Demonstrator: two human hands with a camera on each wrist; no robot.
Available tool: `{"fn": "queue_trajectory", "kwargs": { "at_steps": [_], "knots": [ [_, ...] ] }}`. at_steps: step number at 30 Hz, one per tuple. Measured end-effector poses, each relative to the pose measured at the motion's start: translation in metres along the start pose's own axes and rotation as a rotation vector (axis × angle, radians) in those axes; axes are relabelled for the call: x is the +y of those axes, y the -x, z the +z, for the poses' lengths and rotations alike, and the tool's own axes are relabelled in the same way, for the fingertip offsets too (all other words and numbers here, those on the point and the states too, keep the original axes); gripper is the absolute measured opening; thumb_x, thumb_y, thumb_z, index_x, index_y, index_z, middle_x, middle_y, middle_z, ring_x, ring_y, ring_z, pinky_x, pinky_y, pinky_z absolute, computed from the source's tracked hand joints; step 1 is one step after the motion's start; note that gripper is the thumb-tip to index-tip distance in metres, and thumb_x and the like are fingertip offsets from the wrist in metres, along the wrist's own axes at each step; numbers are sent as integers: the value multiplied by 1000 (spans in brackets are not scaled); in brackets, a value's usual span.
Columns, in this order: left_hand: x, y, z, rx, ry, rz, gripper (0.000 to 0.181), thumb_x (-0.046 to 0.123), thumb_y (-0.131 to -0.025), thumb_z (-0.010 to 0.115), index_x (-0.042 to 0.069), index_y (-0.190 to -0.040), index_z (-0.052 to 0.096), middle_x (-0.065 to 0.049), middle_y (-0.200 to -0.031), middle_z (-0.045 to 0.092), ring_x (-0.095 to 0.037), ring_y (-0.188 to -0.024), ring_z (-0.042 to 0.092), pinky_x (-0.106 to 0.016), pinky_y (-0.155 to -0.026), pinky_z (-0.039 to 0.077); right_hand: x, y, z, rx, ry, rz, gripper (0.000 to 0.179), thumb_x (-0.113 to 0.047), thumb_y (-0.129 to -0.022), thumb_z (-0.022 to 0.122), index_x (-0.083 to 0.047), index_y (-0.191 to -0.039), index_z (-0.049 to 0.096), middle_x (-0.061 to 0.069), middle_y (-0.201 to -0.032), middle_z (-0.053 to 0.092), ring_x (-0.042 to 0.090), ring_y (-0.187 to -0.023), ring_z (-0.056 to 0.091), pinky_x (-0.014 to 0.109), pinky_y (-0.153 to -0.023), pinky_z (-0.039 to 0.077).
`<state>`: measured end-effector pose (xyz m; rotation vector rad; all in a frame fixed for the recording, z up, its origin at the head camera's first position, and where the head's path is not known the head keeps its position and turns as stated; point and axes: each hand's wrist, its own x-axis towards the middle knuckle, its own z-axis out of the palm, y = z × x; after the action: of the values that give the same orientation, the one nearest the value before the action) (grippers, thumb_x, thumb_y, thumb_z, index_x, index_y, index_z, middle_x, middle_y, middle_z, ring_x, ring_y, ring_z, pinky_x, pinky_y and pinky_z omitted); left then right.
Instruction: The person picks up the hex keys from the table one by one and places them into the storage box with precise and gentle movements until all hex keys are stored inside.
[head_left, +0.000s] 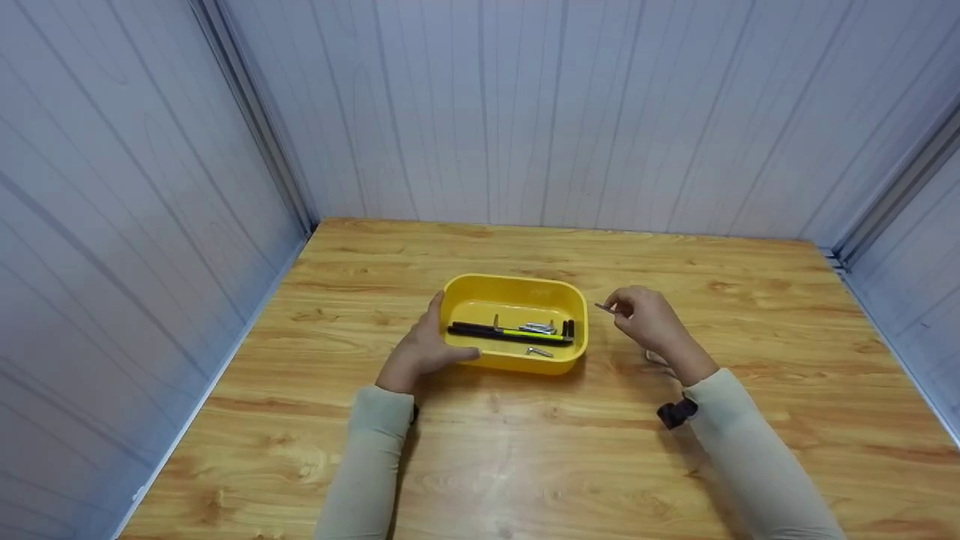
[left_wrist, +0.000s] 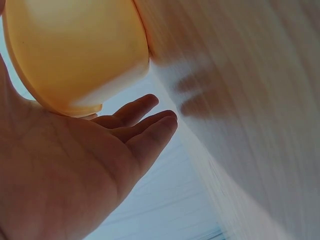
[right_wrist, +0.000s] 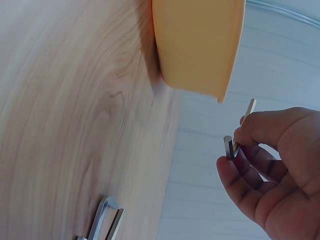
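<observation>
A yellow plastic box stands on the table. My left hand rests against its left end, thumb along the front rim and fingers by the left wall. In the left wrist view, the fingers of that hand are extended beside the box. To the right of the box, my right hand pinches a small metal hex key between thumb and fingers, apart from the box wall. Inside the box lie long black rods, one with a yellow-green stretch, and several silver hex keys.
More hex keys lie on the wood-grain table, partly hidden under my right wrist in the head view. Pale panelled walls enclose the table at the back, left and right. Short black pieces sit at the box's right end.
</observation>
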<state>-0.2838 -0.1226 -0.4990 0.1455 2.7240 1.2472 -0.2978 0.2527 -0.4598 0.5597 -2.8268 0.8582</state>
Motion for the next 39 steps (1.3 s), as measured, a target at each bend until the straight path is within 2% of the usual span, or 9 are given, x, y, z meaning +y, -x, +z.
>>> {"fn": "queue_trajectory", "kwargs": {
  "at_steps": [9,19,32,39],
  "knots": [
    [1,1,0,-7,-8,9,128,57,-61,83,24,-156,3,-11,-156,29,-30,-138,35,-50,-113,29,-8,-3,3,20,6,-10,19,2,-84,60,-6,-96,71,11,-86,65,22,-77,58,38,-70,49],
    [1,2,1,-2,12,31,130,56,-60,84,21,-156,4,-11,-155,32,-28,-136,38,-49,-113,29,-26,-13,6,-32,4,19,18,-1,-85,61,-6,-99,71,9,-88,63,23,-80,55,38,-72,49],
    [-1,0,0,7,-10,20,131,59,-59,84,21,-156,4,-14,-155,31,-30,-136,37,-50,-113,29,-44,-20,21,-47,-12,-15,18,-1,-86,60,-10,-97,71,7,-89,62,20,-80,56,36,-73,50],
    [0,0,-2,3,5,44,130,54,-60,84,18,-156,4,-13,-154,32,-30,-136,37,-50,-113,29,-53,-21,30,-65,-38,-33,18,0,-87,60,-8,-98,71,7,-90,62,19,-81,56,36,-73,51]
  ]
}}
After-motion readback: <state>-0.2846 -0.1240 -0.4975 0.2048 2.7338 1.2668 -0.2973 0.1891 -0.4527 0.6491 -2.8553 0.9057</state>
